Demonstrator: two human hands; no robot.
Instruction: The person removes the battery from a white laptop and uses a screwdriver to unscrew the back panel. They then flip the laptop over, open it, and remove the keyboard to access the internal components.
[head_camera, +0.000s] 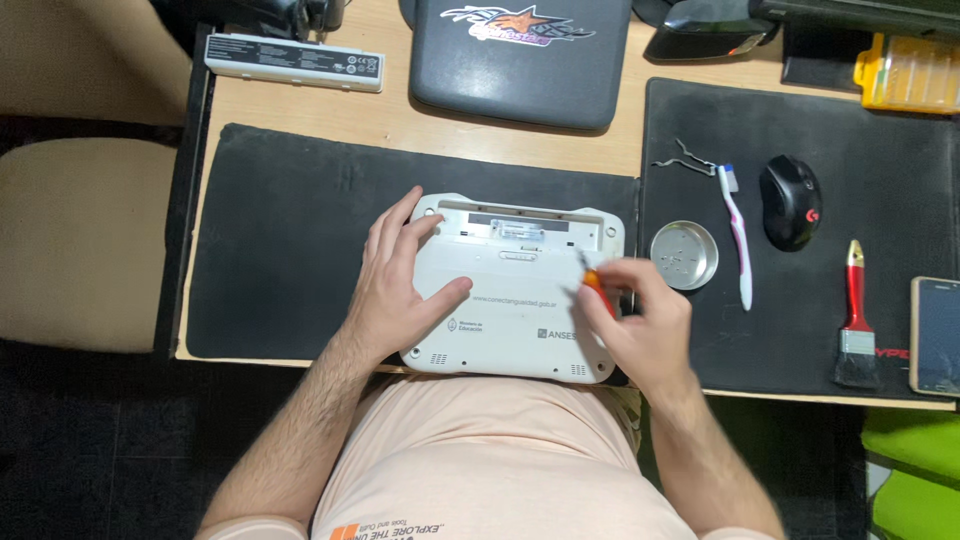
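A small white laptop (520, 300) lies upside down on a black mat (280, 250) at the desk's near edge. My left hand (400, 285) rests flat on its left side, fingers spread, thumb across the bottom panel. My right hand (640, 320) holds an orange-handled screwdriver (595, 280), its metal tip angled up and left onto the laptop's underside near the right of the battery bay. The bay along the far edge appears empty.
A round metal dish (684, 255), a toothbrush (738, 240), a black mouse (792, 202), a red-handled paintbrush (856, 320) and a phone (936, 335) lie on the right mat. A white battery pack (295, 60) and a grey case (520, 60) sit at the back.
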